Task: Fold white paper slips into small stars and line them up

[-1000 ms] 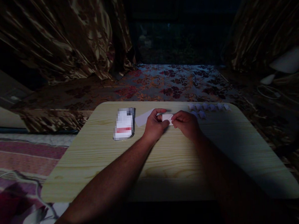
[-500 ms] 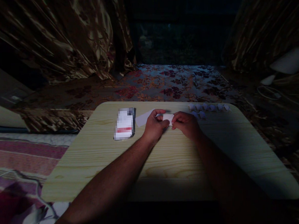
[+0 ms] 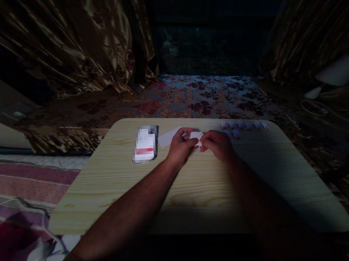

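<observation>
Over the middle of the wooden table, a small folded piece of white paper (image 3: 196,136) is pinched between both hands. My left hand (image 3: 180,146) grips its left side, thumb across the front. At its right edge, my right hand (image 3: 217,144) is closed with thumb and fingertips on the paper. Flat strips of white paper (image 3: 167,138) lie on the table just left of my left hand, partly hidden by it. Beyond my right hand sit several small folded paper pieces (image 3: 240,124) in two rows near the far edge.
A phone-shaped object (image 3: 145,143), blurred by pixels, lies on the table (image 3: 107,188) at left. A striped bed cover (image 3: 27,177) with a white cable is beside the table. Behind stands a ledge with flowered cloth (image 3: 190,94); a white lamp (image 3: 338,73) is at right.
The folded paper has shifted slightly between my fingers, and my right fingertips have moved a little along its right edge. Everything else looks the same.
</observation>
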`<state>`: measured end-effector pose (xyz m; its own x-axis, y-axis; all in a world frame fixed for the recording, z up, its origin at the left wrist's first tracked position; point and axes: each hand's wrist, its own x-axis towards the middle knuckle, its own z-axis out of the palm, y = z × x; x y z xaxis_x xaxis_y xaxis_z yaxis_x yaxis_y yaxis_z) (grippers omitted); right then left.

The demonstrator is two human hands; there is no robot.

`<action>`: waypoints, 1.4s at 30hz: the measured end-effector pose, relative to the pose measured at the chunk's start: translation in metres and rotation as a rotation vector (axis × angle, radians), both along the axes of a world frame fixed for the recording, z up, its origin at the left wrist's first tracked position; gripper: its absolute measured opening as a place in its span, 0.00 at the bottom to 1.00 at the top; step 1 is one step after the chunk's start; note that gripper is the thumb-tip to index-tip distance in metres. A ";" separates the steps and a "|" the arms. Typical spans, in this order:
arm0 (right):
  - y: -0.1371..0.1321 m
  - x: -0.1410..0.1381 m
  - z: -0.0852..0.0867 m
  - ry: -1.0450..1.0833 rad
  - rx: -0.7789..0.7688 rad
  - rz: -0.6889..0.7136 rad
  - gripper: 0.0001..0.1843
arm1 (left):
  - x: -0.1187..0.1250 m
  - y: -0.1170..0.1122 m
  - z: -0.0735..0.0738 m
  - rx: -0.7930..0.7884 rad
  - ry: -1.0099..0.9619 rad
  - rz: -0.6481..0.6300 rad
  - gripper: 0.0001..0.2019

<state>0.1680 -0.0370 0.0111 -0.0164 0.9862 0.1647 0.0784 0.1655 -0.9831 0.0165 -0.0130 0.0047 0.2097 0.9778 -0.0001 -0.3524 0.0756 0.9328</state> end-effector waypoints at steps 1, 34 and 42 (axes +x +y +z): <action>0.000 0.000 0.000 -0.002 -0.001 0.001 0.04 | 0.000 0.000 0.000 -0.003 0.004 -0.006 0.22; 0.001 0.003 -0.001 -0.300 0.034 -0.134 0.05 | -0.009 0.007 -0.002 0.122 0.209 0.006 0.10; 0.001 0.003 0.003 -0.263 0.070 -0.193 0.06 | -0.004 0.003 -0.001 0.146 0.262 -0.048 0.09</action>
